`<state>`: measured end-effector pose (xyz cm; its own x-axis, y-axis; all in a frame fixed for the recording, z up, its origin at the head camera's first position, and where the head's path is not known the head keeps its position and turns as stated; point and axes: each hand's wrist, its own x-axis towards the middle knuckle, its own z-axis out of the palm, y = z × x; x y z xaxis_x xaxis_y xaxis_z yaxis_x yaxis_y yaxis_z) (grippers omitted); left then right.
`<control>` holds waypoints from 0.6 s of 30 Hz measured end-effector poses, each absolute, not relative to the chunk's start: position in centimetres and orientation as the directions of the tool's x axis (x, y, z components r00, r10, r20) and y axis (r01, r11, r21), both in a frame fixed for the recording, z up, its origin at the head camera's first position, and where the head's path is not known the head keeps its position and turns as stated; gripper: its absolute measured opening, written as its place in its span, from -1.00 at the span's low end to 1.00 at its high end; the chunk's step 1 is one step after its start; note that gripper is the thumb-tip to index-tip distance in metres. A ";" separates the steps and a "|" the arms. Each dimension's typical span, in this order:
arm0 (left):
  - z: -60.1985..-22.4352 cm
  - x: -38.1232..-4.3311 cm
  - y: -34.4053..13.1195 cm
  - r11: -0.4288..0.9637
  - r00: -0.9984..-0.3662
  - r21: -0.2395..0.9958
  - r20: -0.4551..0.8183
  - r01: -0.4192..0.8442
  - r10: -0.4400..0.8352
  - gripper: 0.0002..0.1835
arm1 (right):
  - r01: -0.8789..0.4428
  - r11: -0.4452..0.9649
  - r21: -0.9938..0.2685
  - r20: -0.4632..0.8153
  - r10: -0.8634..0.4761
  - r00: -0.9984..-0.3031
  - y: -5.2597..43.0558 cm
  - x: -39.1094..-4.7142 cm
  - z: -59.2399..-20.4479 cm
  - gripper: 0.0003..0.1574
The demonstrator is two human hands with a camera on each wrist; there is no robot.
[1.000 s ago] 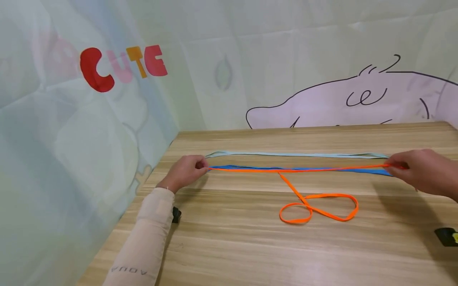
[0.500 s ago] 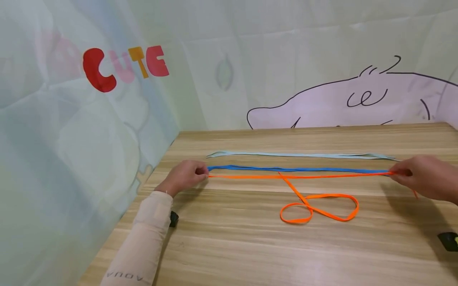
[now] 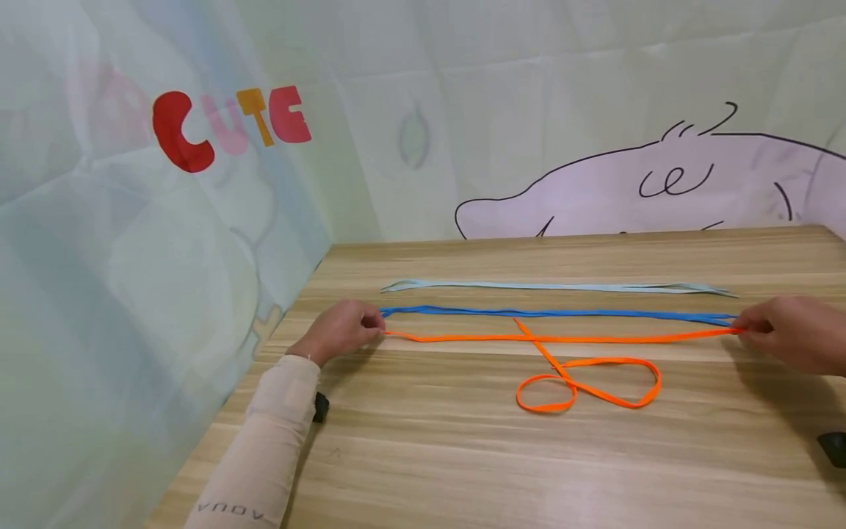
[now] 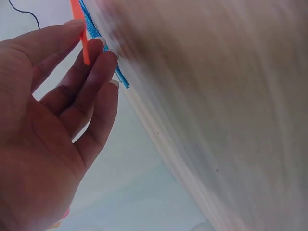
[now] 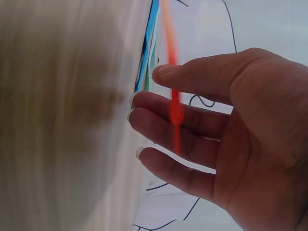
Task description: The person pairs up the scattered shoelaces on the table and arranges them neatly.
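An orange flat lace (image 3: 476, 339) stretches left to right across the table, sagging slightly near the left. My left hand (image 3: 340, 328) pinches its left end between thumb and fingers; in the left wrist view a short orange tip (image 4: 86, 54) hangs past the thumb. My right hand (image 3: 789, 334) pinches the other end, and an orange tail (image 5: 177, 120) crosses the fingers in the right wrist view. Just behind it lies a blue lace (image 3: 568, 314), folded and straight. A looped part of orange lace (image 3: 611, 397) lies in front, its upper tip passing the stretched strand.
Farther back a pale mint lace (image 3: 529, 286) lies parallel to the blue one. The wooden table (image 3: 463, 470) ends on the left beside a printed cloth (image 3: 132, 294), and more cloth hangs behind its far edge.
Both hands have come nearer the front, the right one also farther right. The stretched orange lace has moved from over the blue lace to in front of it. The looped part has stayed put.
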<state>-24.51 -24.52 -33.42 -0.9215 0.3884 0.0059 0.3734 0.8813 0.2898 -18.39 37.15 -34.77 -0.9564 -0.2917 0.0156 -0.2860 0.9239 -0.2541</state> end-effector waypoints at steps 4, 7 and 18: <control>-33.4 -24.5 -24.4 0.891 -0.929 0.295 -0.022 0.346 0.369 -0.96 | -0.303 0.922 -0.242 0.017 -0.308 -0.951 37.6 -18.4 -34.9 -0.84; -33.3 -24.5 -24.3 0.888 -0.927 0.292 -0.016 0.354 0.375 -0.94 | -0.301 0.923 -0.241 0.024 -0.304 -0.952 37.5 -18.5 -34.9 -0.82; -33.2 -24.2 -22.3 0.879 -0.923 0.298 0.019 0.373 0.385 -0.80 | -0.281 0.931 -0.231 0.019 -0.284 -0.959 34.8 -18.3 -34.6 -0.70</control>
